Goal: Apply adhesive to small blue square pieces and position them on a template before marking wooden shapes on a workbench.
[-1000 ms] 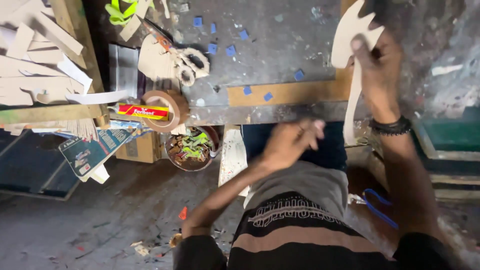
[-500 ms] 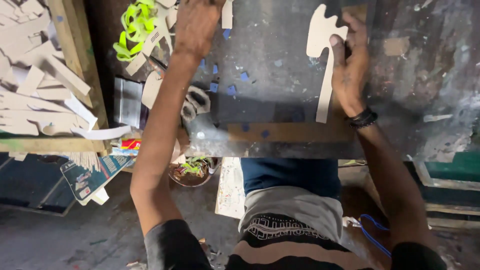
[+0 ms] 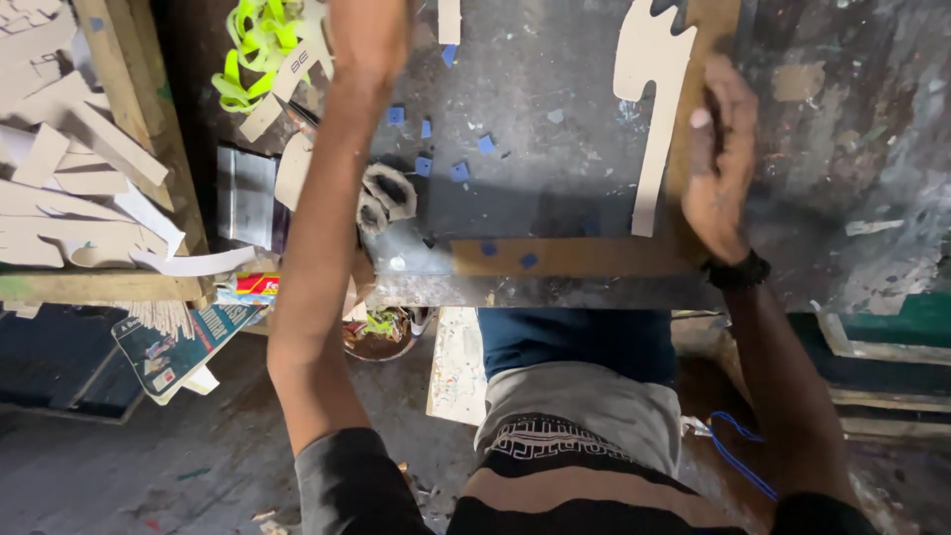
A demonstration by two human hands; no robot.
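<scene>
Right hand (image 3: 718, 163) is pinching the cardboard cutout (image 3: 649, 89) at 1 o'clock — left hand (image 3: 369, 35) is reaching toward 12, grip unclear — keep that cutout flat.

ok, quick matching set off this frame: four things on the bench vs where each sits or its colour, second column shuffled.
Things:
1 cardboard cutout
2 scissors
3 small square scraps
4 curly strips

Descriptions:
A neon yellow-green, top left of the bench
B blue, scattered over the dark bench top
C pale, held at its edge by the right hand
D beside the left forearm, handles wrapped

Pairs: 1-C, 2-D, 3-B, 4-A
</scene>
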